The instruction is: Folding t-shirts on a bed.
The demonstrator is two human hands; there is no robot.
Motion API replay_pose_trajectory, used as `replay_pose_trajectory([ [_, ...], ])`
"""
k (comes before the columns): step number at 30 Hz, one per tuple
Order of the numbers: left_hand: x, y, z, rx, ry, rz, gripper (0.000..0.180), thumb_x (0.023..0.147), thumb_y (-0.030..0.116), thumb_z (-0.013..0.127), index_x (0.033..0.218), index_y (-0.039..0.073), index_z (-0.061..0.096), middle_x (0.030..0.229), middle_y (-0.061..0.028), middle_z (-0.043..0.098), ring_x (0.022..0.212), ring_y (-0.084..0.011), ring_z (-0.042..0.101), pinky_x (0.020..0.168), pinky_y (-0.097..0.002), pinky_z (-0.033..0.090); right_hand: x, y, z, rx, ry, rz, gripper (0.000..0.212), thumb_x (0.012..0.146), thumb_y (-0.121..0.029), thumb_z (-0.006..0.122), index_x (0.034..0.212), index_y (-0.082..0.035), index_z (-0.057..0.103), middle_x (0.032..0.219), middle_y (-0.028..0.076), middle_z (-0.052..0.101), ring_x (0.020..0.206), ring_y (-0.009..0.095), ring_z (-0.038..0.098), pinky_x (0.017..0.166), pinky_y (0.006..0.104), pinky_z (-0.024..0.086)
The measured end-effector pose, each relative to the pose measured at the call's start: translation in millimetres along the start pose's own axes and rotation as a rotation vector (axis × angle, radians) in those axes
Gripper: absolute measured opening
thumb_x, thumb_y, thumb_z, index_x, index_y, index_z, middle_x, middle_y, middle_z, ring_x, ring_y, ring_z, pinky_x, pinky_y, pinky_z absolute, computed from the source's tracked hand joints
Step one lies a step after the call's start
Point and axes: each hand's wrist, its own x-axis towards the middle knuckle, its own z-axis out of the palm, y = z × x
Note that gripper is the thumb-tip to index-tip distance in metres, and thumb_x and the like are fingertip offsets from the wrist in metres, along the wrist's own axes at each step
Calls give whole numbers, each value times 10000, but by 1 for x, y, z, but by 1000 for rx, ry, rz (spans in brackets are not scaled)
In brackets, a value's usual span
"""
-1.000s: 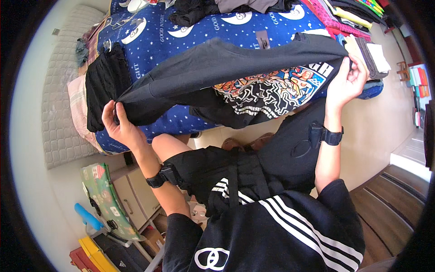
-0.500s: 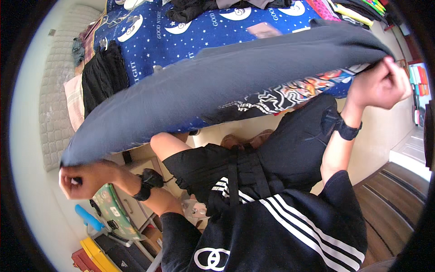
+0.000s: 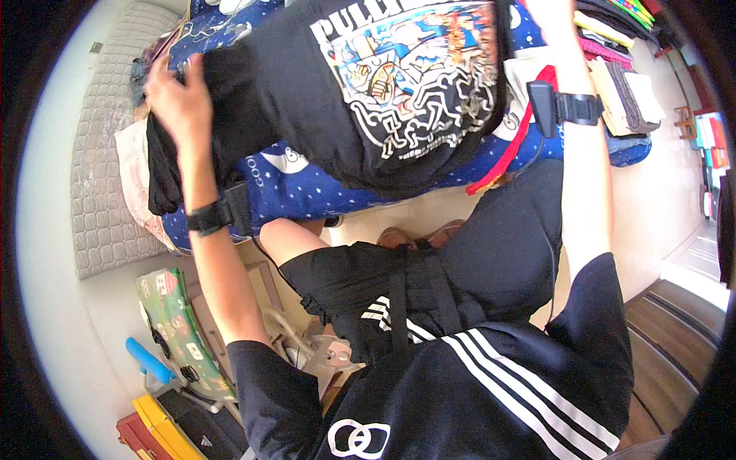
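Observation:
A black T-shirt with a colourful cartoon print lies spread over the blue moon-and-star bedsheet. Its print faces up, and its far edge runs out of view. At its left end is my left hand, with fingers apart and nothing plainly gripped. My right hand reaches to the top edge beyond the shirt's right side; it is washed out and its fingers are hidden. Beneath the left forearm, another dark garment hangs at the bed's edge. A red strap lies right of the shirt.
Folded clothes are stacked on the bed's right. A quilted pale panel lines the left wall. Lower left stand a green patterned board, a blue roll and yellow and black cases. My bent legs are before the bed.
The shirt was stretched in the air between my two closed hands; now it lies on the bed, print up. Both hands moved forward, and the left one has opened.

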Motion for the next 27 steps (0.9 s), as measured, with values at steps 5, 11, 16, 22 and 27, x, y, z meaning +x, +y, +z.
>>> replay_pose_trajectory([
  [5,-110,89,62,-301,-298,76,449,853,298,643,1183,18,524,1187,-206,551,1138,-380,488,973,-460,368,-89,82,-22,-43,-293,132,459,766,-132,743,1098,97,523,1058,181,616,998,232,586,860,352,492],
  [11,-296,123,60,-477,-942,-548,738,876,421,595,1342,-92,344,1327,-299,423,1237,-424,406,1048,-465,311,-215,88,-52,-38,-485,1111,520,784,-164,725,1218,-15,480,1064,123,593,974,176,553,824,310,469],
  [16,-287,139,35,-692,-859,-631,875,771,363,736,1383,-75,288,1365,-254,368,1240,-365,394,1046,-429,329,-258,135,-61,196,-338,1152,636,798,-253,732,1332,-157,401,1138,40,531,1026,182,544,808,354,454],
  [22,-277,128,36,-599,-1008,-248,983,593,347,860,1377,26,363,1407,-232,289,1259,-414,337,1035,-455,336,-256,131,-41,218,-414,1062,430,785,-236,746,1153,-120,556,894,-19,606,750,81,545,608,229,431],
  [27,-265,146,25,-287,-1001,-16,932,573,278,851,1355,34,406,1457,-176,271,1301,-410,299,1010,-513,324,-259,135,-38,317,-437,942,357,810,-213,717,1101,-45,598,960,14,644,862,100,572,757,253,451],
])
